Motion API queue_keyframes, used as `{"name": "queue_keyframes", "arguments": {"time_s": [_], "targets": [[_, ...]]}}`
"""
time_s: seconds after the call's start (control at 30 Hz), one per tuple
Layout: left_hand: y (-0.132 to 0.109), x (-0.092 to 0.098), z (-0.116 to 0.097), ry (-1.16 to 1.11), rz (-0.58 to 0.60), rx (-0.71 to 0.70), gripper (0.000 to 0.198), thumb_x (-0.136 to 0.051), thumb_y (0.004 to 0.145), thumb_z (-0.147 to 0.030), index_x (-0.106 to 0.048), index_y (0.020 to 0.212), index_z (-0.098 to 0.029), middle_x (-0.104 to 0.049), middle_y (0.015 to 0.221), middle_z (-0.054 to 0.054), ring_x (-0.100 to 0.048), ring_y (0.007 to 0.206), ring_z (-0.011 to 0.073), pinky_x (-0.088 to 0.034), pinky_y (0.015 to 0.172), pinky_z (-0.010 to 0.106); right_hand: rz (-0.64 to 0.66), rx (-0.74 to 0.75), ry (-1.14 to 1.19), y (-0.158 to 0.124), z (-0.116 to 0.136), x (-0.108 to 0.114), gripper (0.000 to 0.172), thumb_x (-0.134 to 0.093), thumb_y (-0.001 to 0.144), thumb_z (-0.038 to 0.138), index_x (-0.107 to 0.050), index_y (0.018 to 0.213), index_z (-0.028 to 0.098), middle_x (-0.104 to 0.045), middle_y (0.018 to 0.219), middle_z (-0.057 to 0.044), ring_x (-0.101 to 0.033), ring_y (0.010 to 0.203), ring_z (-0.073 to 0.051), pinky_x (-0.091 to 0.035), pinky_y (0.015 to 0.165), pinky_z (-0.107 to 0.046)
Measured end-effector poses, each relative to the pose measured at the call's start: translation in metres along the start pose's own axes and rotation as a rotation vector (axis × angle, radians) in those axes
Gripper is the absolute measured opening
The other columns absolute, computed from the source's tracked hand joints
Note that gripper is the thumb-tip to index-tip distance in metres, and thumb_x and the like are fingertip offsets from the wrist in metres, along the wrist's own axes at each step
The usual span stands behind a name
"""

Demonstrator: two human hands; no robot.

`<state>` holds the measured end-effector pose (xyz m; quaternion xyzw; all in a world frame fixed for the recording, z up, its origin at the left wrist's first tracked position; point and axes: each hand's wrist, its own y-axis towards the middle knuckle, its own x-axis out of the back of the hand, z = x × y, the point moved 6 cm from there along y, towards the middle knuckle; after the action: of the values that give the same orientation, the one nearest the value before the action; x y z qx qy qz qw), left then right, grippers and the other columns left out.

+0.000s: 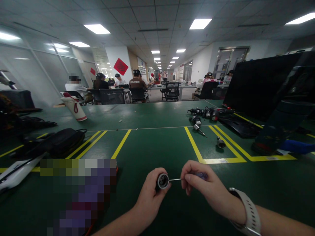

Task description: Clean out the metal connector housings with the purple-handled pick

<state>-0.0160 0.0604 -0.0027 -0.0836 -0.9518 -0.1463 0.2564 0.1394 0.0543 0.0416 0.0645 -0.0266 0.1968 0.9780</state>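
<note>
A green table (157, 144) marked with yellow tape (194, 144) spans the lower frame; people (137, 83) sit beyond. A cup (75, 108) leans left; a dark screen (258, 85) blocks the right background, near a loose metal socket (220, 143). Lower centre, the left hand (149, 193) curls round a cylindrical part (162, 181); the right hand (209, 186) pinches a screwdriver (175, 179) at its edge.

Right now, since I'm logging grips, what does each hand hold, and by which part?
The left hand grips a cylindrical part around its outer side; the right hand holds a thin-shafted tool by its purplish handle.
</note>
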Motion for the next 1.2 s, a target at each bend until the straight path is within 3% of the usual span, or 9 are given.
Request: {"name": "queue_keyframes", "arguments": {"time_s": [0.27, 0.37, 0.5, 0.63, 0.73, 1.0, 1.2], "targets": [[-0.001, -0.001, 0.0, 0.03, -0.023, -0.056, 0.015, -0.058, 0.078, -0.016, -0.057, 0.092, -0.021, -0.062, 0.088, 0.004, -0.057, 0.082, 0.0221, -0.045, 0.074, 0.033, -0.025, 0.262, -0.45, -0.013, 0.026, -0.006, 0.014, -0.044, 0.079, 0.019, -0.055, 0.069, 0.018, -0.054, 0.063, -0.001, -0.05, 0.058, -0.015, -0.039, 0.056, -0.029], [-0.002, 0.001, 0.0, 0.031, -0.033, -0.046, 0.013, -0.057, 0.079, -0.017, -0.056, 0.091, -0.021, -0.062, 0.089, 0.005, -0.057, 0.084, 0.0226, -0.045, 0.074, 0.033, -0.013, 0.177, -0.329, -0.01, 0.019, -0.005, 0.014, -0.045, 0.079, 0.021, -0.054, 0.069, 0.018, -0.054, 0.063, -0.001, -0.05, 0.057, -0.014, -0.039, 0.053, -0.028], [-0.002, 0.002, 0.0, 0.026, -0.026, -0.033, 0.011, -0.057, 0.081, -0.021, -0.056, 0.091, -0.022, -0.062, 0.09, 0.005, -0.057, 0.085, 0.0233, -0.046, 0.074, 0.034, -0.011, 0.009, 0.02, -0.003, 0.001, -0.003, 0.011, -0.049, 0.077, 0.024, -0.055, 0.071, 0.017, -0.055, 0.063, 0.0, -0.052, 0.055, -0.013, -0.042, 0.05, -0.026], [-0.003, 0.002, 0.001, 0.023, -0.025, -0.041, 0.01, -0.058, 0.081, -0.022, -0.056, 0.091, -0.022, -0.062, 0.09, 0.005, -0.057, 0.085, 0.0237, -0.045, 0.073, 0.034, -0.032, -0.024, 0.213, 0.002, -0.009, -0.001, 0.009, -0.051, 0.075, 0.022, -0.057, 0.072, 0.016, -0.057, 0.062, 0.0, -0.052, 0.054, -0.012, -0.042, 0.05, -0.024], [-0.003, 0.003, 0.0, 0.035, -0.034, -0.049, 0.011, -0.058, 0.08, -0.021, -0.057, 0.092, -0.022, -0.062, 0.089, 0.005, -0.057, 0.083, 0.0236, -0.045, 0.073, 0.034, -0.039, -0.016, 0.196, 0.001, -0.008, 0.0, 0.009, -0.05, 0.076, 0.021, -0.057, 0.072, 0.016, -0.057, 0.062, 0.0, -0.052, 0.055, -0.012, -0.042, 0.05, -0.024], [-0.003, 0.001, -0.001, 0.037, -0.021, -0.061, 0.013, -0.06, 0.078, -0.018, -0.057, 0.09, -0.022, -0.059, 0.085, 0.003, -0.055, 0.08, 0.0217, -0.044, 0.07, 0.032, -0.038, 0.112, -0.27, -0.012, 0.016, 0.0, 0.014, -0.046, 0.077, 0.023, -0.056, 0.068, 0.017, -0.053, 0.064, -0.002, -0.049, 0.059, -0.016, -0.039, 0.053, -0.028], [-0.002, 0.002, 0.0, -0.015, -0.023, -0.032, 0.01, -0.063, 0.076, -0.019, -0.054, 0.074, -0.022, -0.055, 0.073, -0.001, -0.053, 0.071, 0.0187, -0.04, 0.064, 0.029, 0.004, -0.02, 0.001, -0.007, 0.002, -0.007, 0.011, -0.049, 0.075, 0.026, -0.055, 0.07, 0.017, -0.054, 0.062, 0.0, -0.05, 0.055, -0.014, -0.04, 0.051, -0.026]]}}
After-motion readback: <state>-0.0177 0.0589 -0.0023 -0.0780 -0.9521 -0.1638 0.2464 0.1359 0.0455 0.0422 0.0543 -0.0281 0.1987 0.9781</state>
